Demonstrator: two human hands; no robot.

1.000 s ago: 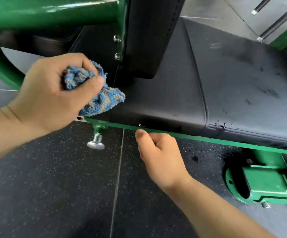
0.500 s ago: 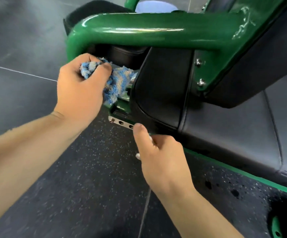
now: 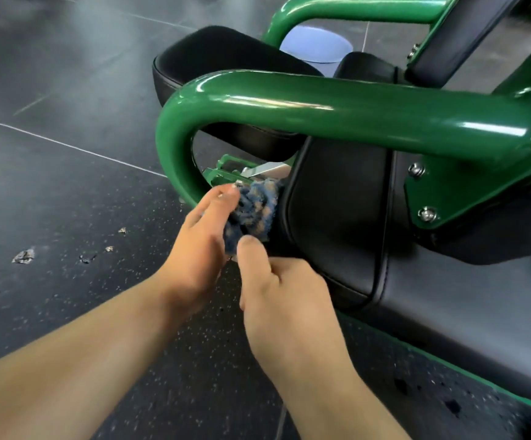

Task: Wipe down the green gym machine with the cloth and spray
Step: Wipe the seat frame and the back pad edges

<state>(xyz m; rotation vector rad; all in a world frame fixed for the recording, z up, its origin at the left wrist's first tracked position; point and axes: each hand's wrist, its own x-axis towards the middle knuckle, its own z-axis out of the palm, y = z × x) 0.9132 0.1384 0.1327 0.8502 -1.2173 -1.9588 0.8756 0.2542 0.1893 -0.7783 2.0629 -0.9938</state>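
Under the bend of the thick tube (image 3: 321, 112) of the green gym machine (image 3: 467, 198), the left hand (image 3: 199, 249) holds the blue and beige cloth (image 3: 254, 211). Its fingers are curled around the bunched cloth, with one finger lying over the top, and it presses the cloth against the front edge of the upright black pad (image 3: 337, 217). The cloth is there between the tube's bend and this pad, just below a silver metal part (image 3: 267, 169) and a small green bracket (image 3: 223, 173). The right hand (image 3: 280, 303) is just beside the left one, a little lower. Its thumb points up and touches the lower edge of the cloth. Its other fingers are bent under the palm and hidden, so I cannot tell if they grip anything. There is one cloth and there are two hands, both with bare forearms. I count three black pads: the upright one, a seat pad (image 3: 226, 55) behind the tube, and a long flat pad (image 3: 467, 312) at the right. Two bolts (image 3: 426, 213) sit in the green plate beside the upright pad. The floor (image 3: 67, 306) is dark with light speckles, and four small pale crumbs (image 3: 23, 256) lie on it, well apart from the hands.
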